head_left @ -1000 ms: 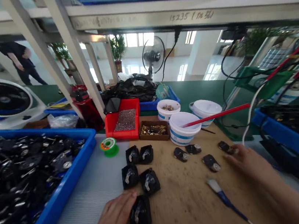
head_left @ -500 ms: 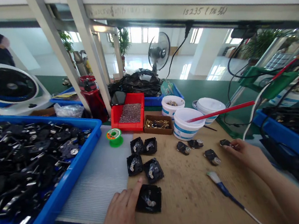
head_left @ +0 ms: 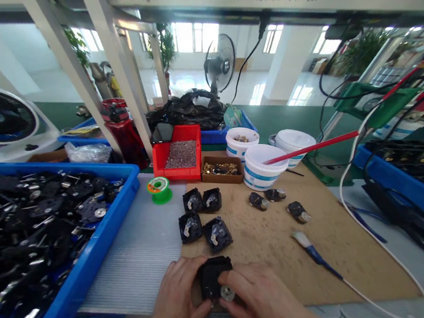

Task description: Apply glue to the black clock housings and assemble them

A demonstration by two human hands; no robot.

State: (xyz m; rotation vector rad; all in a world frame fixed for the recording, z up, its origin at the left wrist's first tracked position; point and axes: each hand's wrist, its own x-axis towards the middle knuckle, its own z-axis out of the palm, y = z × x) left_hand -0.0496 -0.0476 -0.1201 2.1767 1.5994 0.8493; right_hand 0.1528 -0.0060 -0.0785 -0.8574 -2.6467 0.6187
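Observation:
My left hand and my right hand both grip a black plastic housing at the near edge of a brown board. A round metal disc shows at its front, between my fingers, and much of the housing is hidden by them. Several similar black housings stand just beyond my hands. Further right lie several smaller black parts with metal ends. A brush with a blue handle lies to the right of my right hand.
A blue bin heaped with black parts stands left, beyond a ribbed grey sheet. Ahead are a green solder spool, a red tray, a brown tray of brass pieces, and white tubs. Another blue bin and cables lie right.
My right hand has moved left from the small parts to the near housing, and both hands now hold it. The small part beside my right hand no longer shows there.

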